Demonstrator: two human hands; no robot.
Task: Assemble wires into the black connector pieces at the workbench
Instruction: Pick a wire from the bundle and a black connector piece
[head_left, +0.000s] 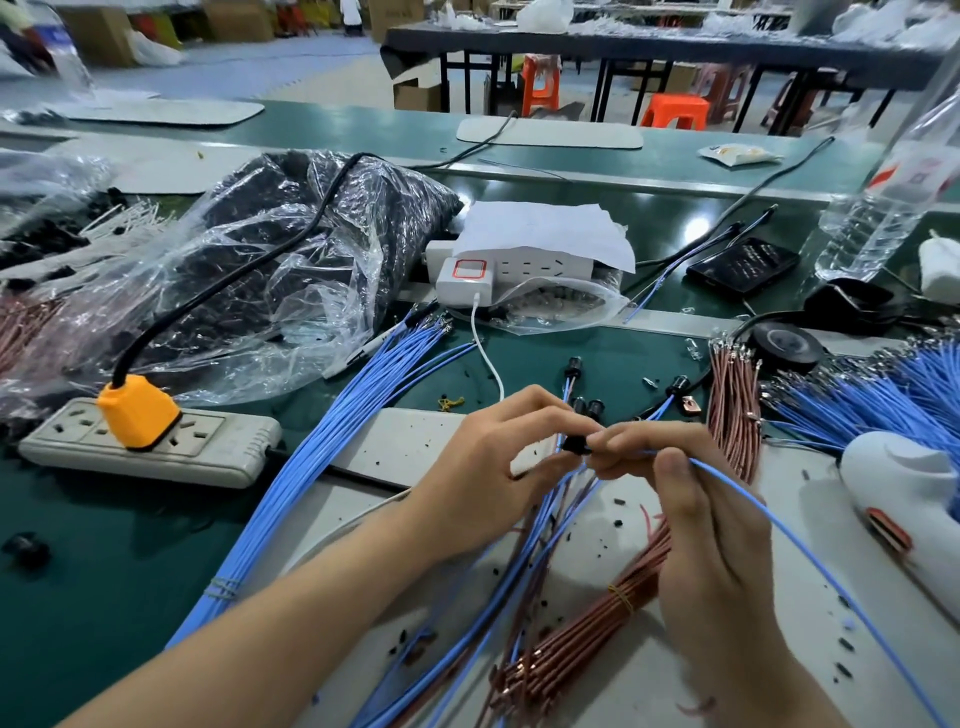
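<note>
My left hand (498, 467) pinches a small black connector piece (575, 445) at the middle of the bench. My right hand (696, 499) pinches a single blue wire (810, 561) whose tip meets the connector; the wire trails off to the lower right. Finished connectors with wires (587, 405) stand just behind my fingers. A large bundle of blue wires (332, 457) fans out to the left, and a tied copper-coloured bundle (597, 618) lies below my hands.
A power strip with an orange plug (140, 415) sits at the left, beside a plastic bag of black parts (270, 249). More blue wires (872, 400) and copper wires (732, 400) lie right, with a white tool (904, 493), phone (743, 265) and bottle (883, 208).
</note>
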